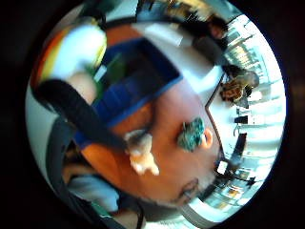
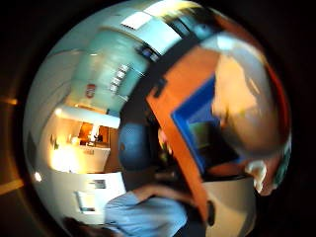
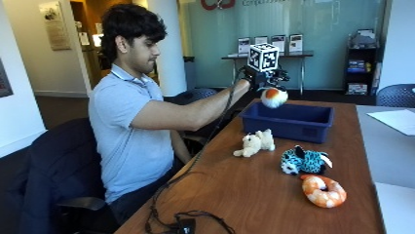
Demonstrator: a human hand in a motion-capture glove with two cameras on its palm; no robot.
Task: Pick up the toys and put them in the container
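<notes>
- Our gloved right hand (image 3: 262, 78) has its fingers curled round a white-and-orange plush ball (image 3: 273, 97) over the blue container (image 3: 287, 121).
- We judge it soft and light; take it round its middle.

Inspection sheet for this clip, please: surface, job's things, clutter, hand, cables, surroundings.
Surface: brown wooden table.
Job's things: blue container at the far end; cream plush toy, teal striped plush and orange shrimp plush lie on the table beside it; a white and orange ball toy is held above the container.
Clutter: white paper on the adjoining table.
Hand: gloved right hand grips the ball toy.
Cables: black cable trails along the table edge.
Surroundings: office chairs, glass wall, shelf.
</notes>
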